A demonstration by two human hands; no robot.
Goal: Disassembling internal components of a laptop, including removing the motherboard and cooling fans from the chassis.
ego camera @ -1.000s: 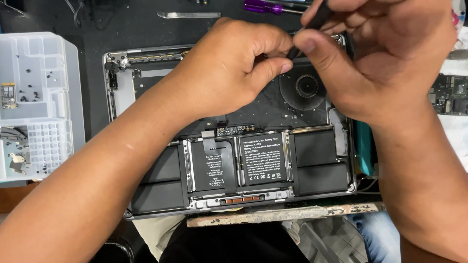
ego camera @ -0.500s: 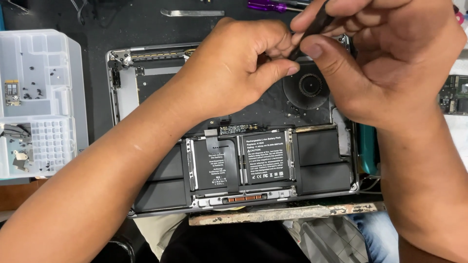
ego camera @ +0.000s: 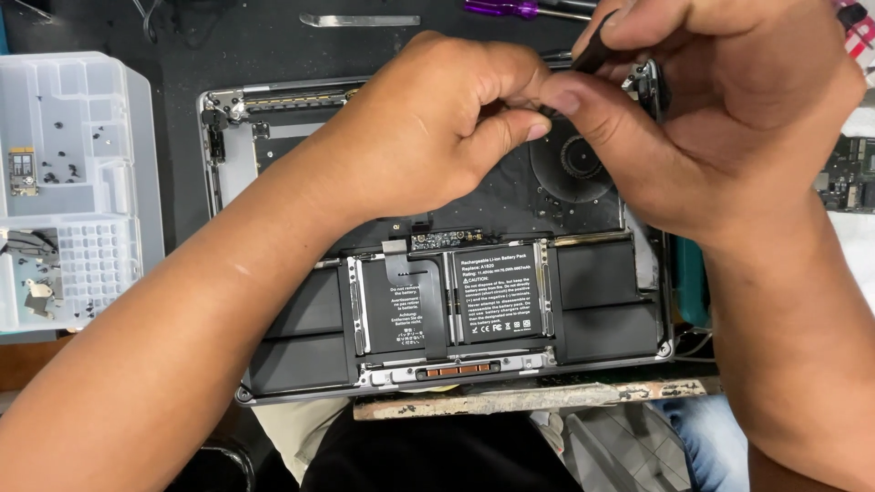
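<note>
An opened grey laptop [ego camera: 228, 100] lies bottom side up with its black battery [ego camera: 497, 292] and round fan [ego camera: 570, 169] showing. My left hand [ego camera: 428, 128] is curled into a fist over the laptop's upper middle, thumb and forefinger pinched together by the fan. Whether it pinches anything small is hidden. My right hand [ego camera: 720, 109] hovers over the upper right corner, shut on a thin black tool [ego camera: 597, 50] that points down between the two hands. The tool's tip is hidden behind my fingers.
A clear plastic parts tray [ego camera: 73, 182] with small screws and parts stands at the left. A flat metal pry tool [ego camera: 360, 20] and a purple-handled screwdriver [ego camera: 501, 9] lie behind the laptop. A green circuit board [ego camera: 843, 187] lies at the right. The worn table edge [ego camera: 529, 399] runs just below the laptop.
Both hands stay together over the fan area. My right thumb has pressed closer to my left fingers, and the view has shifted slightly.
</note>
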